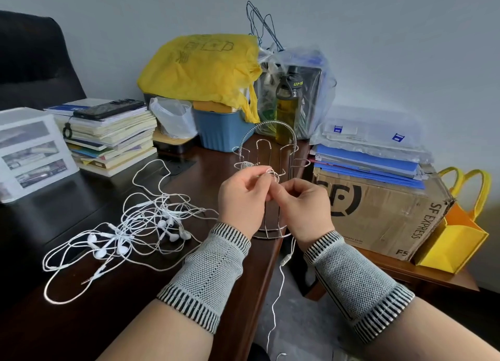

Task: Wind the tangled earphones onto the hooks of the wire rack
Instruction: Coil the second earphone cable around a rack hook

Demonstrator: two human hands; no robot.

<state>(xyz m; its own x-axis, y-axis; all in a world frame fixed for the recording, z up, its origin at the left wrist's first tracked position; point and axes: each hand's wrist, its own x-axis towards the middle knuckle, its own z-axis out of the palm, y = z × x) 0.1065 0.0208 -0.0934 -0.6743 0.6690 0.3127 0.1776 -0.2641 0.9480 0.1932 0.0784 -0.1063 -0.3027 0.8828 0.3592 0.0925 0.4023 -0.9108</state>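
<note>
I see both hands, left hand [241, 198] and right hand [303, 206], pinching one white cable [278, 287] at the wire rack [270, 155]. The tangled earphones [130, 233] lie left of it, by the desk's [189, 252] near edge.

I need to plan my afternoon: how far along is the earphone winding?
Early. One white cable is looped on a front hook of the wire rack; the left hand and right hand pinch it there, its tail hanging off the desk edge. The tangled earphones, several pairs, lie untouched on the desk.
</note>
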